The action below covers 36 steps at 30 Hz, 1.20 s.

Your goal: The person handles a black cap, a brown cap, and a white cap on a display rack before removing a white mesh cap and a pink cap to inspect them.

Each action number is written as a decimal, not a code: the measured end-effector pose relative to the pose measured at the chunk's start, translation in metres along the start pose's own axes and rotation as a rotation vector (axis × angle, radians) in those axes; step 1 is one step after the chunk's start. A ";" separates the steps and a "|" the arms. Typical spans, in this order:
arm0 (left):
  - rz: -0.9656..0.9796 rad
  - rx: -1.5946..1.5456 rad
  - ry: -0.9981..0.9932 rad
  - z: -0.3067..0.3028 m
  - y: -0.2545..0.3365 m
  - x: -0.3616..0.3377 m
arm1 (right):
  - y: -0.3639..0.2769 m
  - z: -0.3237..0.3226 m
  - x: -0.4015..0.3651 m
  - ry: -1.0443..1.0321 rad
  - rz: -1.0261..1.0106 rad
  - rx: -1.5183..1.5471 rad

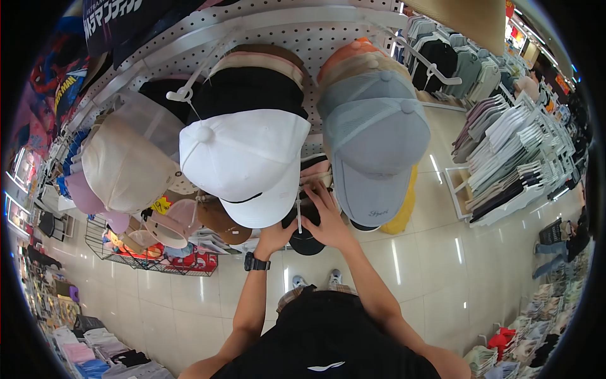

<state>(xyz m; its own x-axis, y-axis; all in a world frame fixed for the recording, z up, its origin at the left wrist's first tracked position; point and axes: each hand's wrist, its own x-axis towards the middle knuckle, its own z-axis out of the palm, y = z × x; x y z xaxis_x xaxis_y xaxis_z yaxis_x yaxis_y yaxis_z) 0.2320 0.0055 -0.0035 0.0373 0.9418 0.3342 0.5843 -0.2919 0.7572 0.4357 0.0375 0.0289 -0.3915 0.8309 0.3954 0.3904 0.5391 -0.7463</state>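
Observation:
Both my hands reach under the hanging caps on a pegboard rack. My right hand (327, 218) lies with spread fingers on a black cap (307, 242) low on the rack. My left hand (276, 238), with a black watch (256, 262) on its wrist, grips the same black cap from the left, partly hidden below the brim of a white cap (243, 158). A grey mesh cap (377, 136) hangs just right of my hands. Stacks of black, beige and orange caps sit behind these two.
A beige mesh cap (129, 161) and pink caps (88, 196) hang at the left above a wire basket (151, 259) of goods. Racks of folded and hanging clothes (511, 158) stand at the right. Another person (558, 243) stands far right. My shoes (315, 279) show on the tiled floor.

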 end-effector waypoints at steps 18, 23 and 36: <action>-0.082 -0.082 0.135 0.022 -0.021 -0.041 | 0.003 0.042 -0.046 0.148 0.119 -0.120; -0.121 -0.274 0.106 0.019 -0.024 -0.044 | 0.015 0.058 -0.053 0.249 0.098 -0.050; -0.211 -0.320 0.146 0.018 -0.063 -0.101 | 0.034 0.090 -0.101 0.154 0.299 0.056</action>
<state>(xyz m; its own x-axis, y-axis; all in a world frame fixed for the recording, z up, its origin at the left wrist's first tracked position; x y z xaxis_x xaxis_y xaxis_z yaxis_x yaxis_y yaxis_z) 0.2059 -0.0679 -0.0952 -0.1856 0.9595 0.2119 0.2841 -0.1540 0.9463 0.4137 -0.0403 -0.0849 -0.1348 0.9643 0.2280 0.4204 0.2640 -0.8681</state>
